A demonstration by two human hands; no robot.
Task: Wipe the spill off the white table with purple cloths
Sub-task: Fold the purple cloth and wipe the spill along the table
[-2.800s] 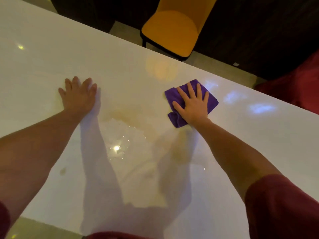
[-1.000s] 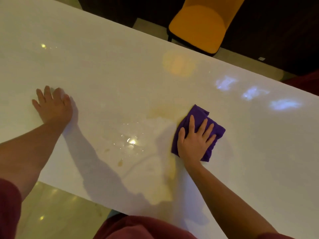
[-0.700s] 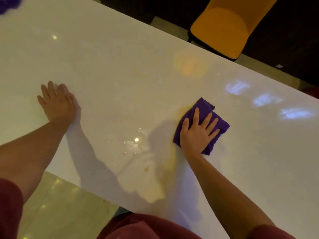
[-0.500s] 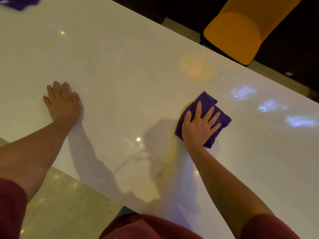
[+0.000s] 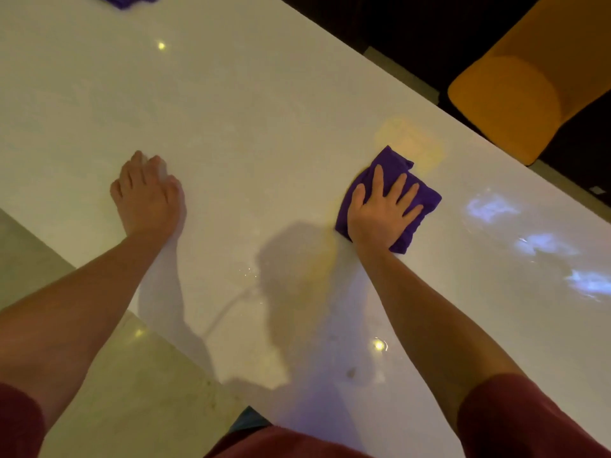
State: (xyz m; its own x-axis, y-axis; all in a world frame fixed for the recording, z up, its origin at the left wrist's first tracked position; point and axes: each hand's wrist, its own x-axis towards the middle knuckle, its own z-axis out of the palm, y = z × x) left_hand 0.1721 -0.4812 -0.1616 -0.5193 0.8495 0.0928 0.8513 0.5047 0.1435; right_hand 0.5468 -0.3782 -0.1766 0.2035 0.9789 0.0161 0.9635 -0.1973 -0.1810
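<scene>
A folded purple cloth lies on the white table, right of centre. My right hand presses flat on the cloth with its fingers spread. My left hand rests palm down on the bare tabletop to the left and holds nothing. A thin wet film with small droplets and a faint yellowish streak shows on the table between my arms. A second purple cloth peeks in at the top left edge.
An orange chair stands beyond the table's far edge at the upper right. The table's near edge runs diagonally from the left down to my body, with pale floor below it. Blue-white light reflections sit on the right of the table.
My right hand has slid the purple cloth across the spill from the far side toward the middle, and the brownish puddle has thinned. The view has shifted, bringing the second cloth into sight. My left hand stays planted.
</scene>
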